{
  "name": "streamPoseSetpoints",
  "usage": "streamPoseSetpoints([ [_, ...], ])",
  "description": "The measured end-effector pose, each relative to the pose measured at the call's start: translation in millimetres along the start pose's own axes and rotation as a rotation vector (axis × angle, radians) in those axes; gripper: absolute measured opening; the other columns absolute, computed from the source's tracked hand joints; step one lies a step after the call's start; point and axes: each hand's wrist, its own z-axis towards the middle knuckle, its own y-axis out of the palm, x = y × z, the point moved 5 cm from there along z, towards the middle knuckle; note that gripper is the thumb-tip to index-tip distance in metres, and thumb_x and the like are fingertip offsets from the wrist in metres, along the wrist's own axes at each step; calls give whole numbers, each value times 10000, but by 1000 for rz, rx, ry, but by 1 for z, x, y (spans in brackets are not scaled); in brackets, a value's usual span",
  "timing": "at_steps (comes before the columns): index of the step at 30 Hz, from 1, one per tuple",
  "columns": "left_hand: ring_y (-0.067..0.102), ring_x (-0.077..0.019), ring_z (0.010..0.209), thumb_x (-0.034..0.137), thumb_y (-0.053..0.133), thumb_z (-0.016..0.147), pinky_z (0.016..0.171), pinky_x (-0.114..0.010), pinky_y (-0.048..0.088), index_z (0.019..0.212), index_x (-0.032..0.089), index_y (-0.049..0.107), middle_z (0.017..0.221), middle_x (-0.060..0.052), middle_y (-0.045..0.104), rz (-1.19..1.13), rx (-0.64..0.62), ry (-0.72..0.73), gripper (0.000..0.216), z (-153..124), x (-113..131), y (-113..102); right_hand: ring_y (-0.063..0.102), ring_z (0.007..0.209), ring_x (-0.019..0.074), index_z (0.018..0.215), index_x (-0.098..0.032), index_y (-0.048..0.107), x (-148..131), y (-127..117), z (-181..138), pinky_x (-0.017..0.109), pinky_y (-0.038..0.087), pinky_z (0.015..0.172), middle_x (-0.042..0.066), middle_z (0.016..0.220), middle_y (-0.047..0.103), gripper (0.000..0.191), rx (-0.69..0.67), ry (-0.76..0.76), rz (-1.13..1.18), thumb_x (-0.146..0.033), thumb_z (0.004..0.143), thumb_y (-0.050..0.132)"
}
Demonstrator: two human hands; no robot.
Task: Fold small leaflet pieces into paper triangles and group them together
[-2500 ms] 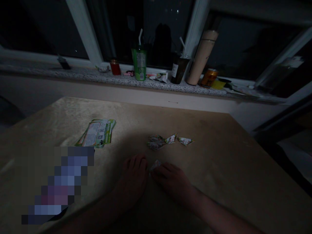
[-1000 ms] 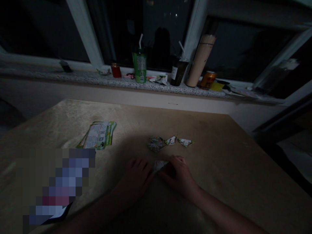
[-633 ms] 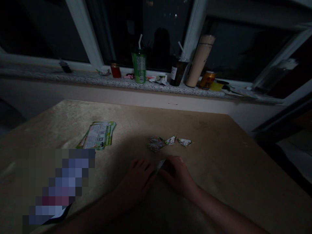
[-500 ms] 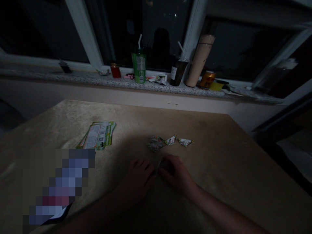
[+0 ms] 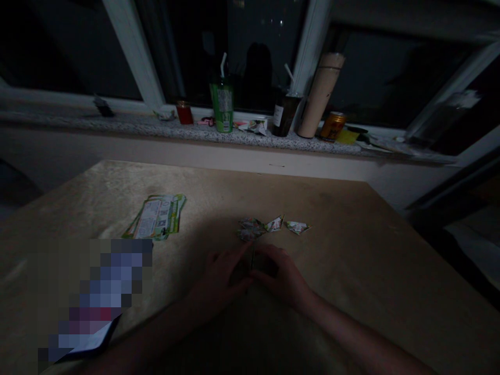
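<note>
My left hand [image 5: 221,273] and my right hand [image 5: 289,276] meet low over the table. Fingers and thumbs of both pinch a thin piece of folded paper [image 5: 252,258] from either side; it is seen edge-on and too dark to show its print. Just beyond the fingertips lie small folded printed papers: a bunched cluster [image 5: 250,228], a pointed piece [image 5: 275,223] and another pointed piece [image 5: 297,227] to the right. A stack of green and white printed wrappers [image 5: 156,216] rests farther left.
A phone [image 5: 89,338] with a blurred-out screen lies at the left front of the table [image 5: 344,250]. Along the windowsill [image 5: 133,124] stand a red jar [image 5: 184,112], a green cup [image 5: 223,107] with a straw, a dark cup [image 5: 287,114], a tall flask [image 5: 322,96] and an orange can [image 5: 333,126].
My left hand has opened out from a flatter pose, its index finger reaching forward and its thumb coming to the paper. My right hand has barely moved.
</note>
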Motion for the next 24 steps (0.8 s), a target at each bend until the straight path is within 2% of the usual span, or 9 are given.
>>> streamPoseSetpoints([
  [2, 511, -285, 1116, 315, 606, 845, 963, -437, 353, 1340, 256, 436, 1263, -59, 559, -4, 2, -11, 526, 1, -2, 0, 609, 977, 236, 1105, -227, 604, -1, -1, 1, 376, 450, 841, 58, 1074, 672, 394, -9, -13, 30, -213, 736, 742],
  [4, 482, -297, 1149, 327, 609, 845, 971, -440, 357, 1300, 248, 488, 1290, -69, 533, -8, 12, -21, 478, 1, -4, 0, 606, 997, 237, 1105, -225, 621, -3, -2, 2, 378, 448, 854, 63, 1096, 666, 379, -17, -21, 56, -214, 745, 738],
  [8, 465, -276, 1173, 284, 602, 843, 991, -422, 347, 1288, 239, 496, 1313, -64, 516, -22, 19, 4, 460, 2, -3, -2, 609, 1001, 240, 1090, -219, 647, -5, -3, 3, 381, 444, 859, 72, 1093, 666, 344, -36, -35, 65, -197, 755, 724],
  [13, 497, -250, 1145, 215, 535, 870, 973, -406, 350, 1279, 262, 505, 1260, -34, 571, -27, 22, 61, 413, 2, 3, -7, 606, 1013, 233, 1097, -223, 645, -5, -5, 1, 377, 442, 869, 73, 1101, 664, 338, -29, -75, 74, -164, 766, 679],
  [19, 535, -235, 1093, 131, 487, 866, 945, -402, 349, 1295, 297, 505, 1188, 2, 628, 0, 30, 107, 460, 0, 2, -7, 615, 969, 222, 1101, -233, 652, -5, -5, 0, 368, 445, 848, 54, 1044, 678, 423, -38, -71, 68, -79, 708, 638],
  [24, 543, -234, 1058, 131, 463, 885, 950, -416, 340, 1273, 275, 540, 1173, -17, 636, 41, 25, 122, 421, 1, 4, -13, 620, 959, 220, 1062, -226, 683, -8, -5, 0, 367, 441, 847, 54, 1045, 676, 416, -56, -93, 45, -55, 686, 628],
])
